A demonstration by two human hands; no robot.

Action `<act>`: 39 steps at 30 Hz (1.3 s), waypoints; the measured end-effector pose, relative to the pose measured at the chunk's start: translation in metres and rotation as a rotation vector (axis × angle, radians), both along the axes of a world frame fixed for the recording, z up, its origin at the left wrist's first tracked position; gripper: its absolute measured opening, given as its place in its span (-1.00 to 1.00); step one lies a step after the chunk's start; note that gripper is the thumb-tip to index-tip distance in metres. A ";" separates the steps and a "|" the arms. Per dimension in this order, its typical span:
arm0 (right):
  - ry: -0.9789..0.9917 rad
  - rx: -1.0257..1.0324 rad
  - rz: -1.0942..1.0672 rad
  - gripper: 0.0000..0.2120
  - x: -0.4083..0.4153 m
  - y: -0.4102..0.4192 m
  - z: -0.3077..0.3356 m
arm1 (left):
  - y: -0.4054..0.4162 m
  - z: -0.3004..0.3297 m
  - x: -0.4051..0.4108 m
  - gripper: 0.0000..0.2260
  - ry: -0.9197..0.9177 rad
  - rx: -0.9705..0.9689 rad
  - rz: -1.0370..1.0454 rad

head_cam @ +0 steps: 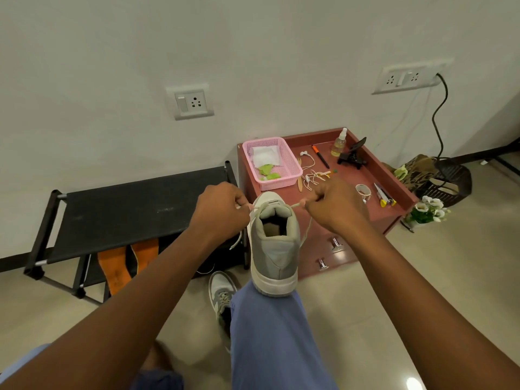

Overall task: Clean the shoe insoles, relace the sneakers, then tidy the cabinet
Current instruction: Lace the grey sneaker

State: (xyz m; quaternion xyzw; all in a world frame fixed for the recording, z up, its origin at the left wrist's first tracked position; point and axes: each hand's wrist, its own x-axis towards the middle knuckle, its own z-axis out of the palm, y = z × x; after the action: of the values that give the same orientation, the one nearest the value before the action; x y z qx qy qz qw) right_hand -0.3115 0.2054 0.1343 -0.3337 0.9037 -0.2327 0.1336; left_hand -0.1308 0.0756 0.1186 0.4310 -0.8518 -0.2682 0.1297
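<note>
A grey sneaker [274,243] stands heel-down on the person's knee between both hands: the left hand [222,211] and the right hand [334,205] each hold a grip pinched on one end of the pale lace [260,207], drawn outward from the tongue. Beyond it on the cabinet [374,175], a pink basket [271,163] holds a white cloth and green scraps. Two orange insoles [115,268] lean under the black shoe rack [135,209].
</note>
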 end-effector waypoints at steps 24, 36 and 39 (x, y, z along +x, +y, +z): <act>-0.379 -0.342 0.212 -0.76 0.014 -0.001 0.032 | 0.004 0.029 -0.003 -0.83 0.300 0.145 -0.125; -0.589 -0.613 0.269 -0.90 0.026 -0.008 0.026 | 0.011 0.031 -0.003 -0.92 0.542 0.151 -0.204; -0.541 -0.582 0.317 -0.81 0.030 -0.009 0.025 | 0.013 0.030 -0.002 -0.91 0.578 0.142 -0.212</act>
State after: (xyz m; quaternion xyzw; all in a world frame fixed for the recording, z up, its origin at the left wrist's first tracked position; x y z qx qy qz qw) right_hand -0.2817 0.1959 0.1597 -0.4190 0.6703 -0.5337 0.3005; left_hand -0.1328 0.0887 0.1489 0.2537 -0.7988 -0.4506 0.3074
